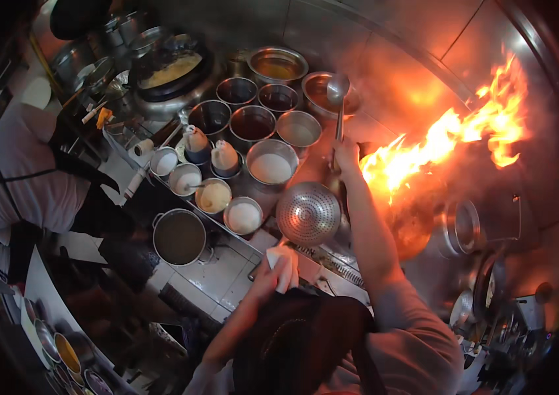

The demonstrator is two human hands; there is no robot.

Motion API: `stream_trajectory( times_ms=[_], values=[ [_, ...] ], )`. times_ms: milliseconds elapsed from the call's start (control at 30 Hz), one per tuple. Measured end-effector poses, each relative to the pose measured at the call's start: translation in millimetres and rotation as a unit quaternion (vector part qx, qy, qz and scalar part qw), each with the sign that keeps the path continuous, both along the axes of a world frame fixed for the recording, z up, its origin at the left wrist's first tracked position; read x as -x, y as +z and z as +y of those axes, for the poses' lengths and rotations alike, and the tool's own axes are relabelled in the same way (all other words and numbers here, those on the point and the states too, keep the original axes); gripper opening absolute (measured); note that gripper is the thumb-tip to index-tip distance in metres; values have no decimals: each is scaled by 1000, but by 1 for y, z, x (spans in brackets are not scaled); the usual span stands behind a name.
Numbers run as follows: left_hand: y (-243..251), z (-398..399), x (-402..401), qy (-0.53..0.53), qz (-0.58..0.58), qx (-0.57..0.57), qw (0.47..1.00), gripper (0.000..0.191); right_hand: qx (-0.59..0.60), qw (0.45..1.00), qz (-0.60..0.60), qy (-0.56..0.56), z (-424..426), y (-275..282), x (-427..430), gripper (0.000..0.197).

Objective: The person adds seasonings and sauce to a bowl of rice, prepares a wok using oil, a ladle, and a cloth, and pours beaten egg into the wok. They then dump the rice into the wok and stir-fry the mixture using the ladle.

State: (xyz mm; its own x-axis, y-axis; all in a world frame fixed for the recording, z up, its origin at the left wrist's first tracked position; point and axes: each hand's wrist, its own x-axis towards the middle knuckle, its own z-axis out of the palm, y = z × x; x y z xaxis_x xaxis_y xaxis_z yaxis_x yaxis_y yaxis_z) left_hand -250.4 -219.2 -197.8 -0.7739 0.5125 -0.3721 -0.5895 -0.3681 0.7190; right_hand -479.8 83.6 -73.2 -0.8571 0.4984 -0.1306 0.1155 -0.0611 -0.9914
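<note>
My left hand is closed around a white cloth at the handle end of a perforated metal strainer. The strainer lies before me, left of my right forearm. My right hand grips the handle of a steel ladle, whose bowl is over a metal bowl of brownish liquid. Tall flames rise just right of my right hand, over a dark, glowing area. Several metal pots of dark liquid and of white seasoning stand left of the ladle.
A co-worker in a light shirt bends at the far left. A large pot stands at lower left of the seasoning pots. A wok of yellowish food is at the upper left. Pans stand at the right, and food containers at the lower left.
</note>
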Motion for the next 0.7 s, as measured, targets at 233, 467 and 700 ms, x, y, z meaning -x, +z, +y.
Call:
stream_trajectory(
  times_ms=[233, 467, 700],
  values=[
    [36, -52, 15, -1, -35, -39, 999, 51, -3, 993, -107, -51, 23, -8, 135, 3],
    [44, -63, 30, 10, -43, -30, 999, 52, 412, 907, -35, -86, 55, 20, 147, 12],
    [56, -50, 33, 16, 9, -27, 999, 52, 599, 793, 94, 52, 77, 14, 72, 13]
  ],
)
